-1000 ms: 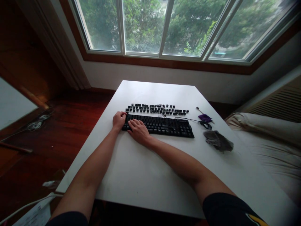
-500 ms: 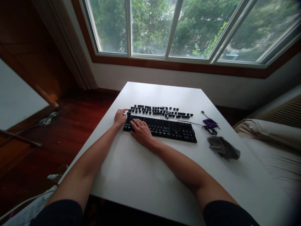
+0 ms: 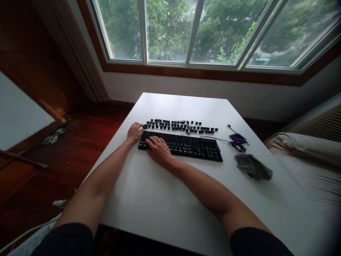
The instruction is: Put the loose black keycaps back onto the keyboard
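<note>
A black keyboard (image 3: 183, 145) lies across the white table, with keys fitted on it. My right hand (image 3: 160, 149) rests over its left part, fingers spread and lying on the keys. Beyond the keyboard's back edge, loose black keycaps (image 3: 174, 122) stand in uneven rows. My left hand (image 3: 135, 131) is at the left end of these rows, just off the keyboard's back left corner. Its thumb and index finger close at a dark keycap (image 3: 145, 126); the exact contact is too small to see clearly.
The keyboard's cable (image 3: 241, 147) lies coiled to the right, next to a purple cloth (image 3: 238, 138) and a thin brush-like stick (image 3: 229, 126). A grey rag (image 3: 253, 167) lies nearer me. A beige padded seat (image 3: 303, 160) adjoins the table's right side. Windows stand behind.
My left index finger was stretched toward the keycaps; now it is bent, with the thumb close to it at the end keycap. My right hand stays on the keyboard. The view has shifted slightly.
</note>
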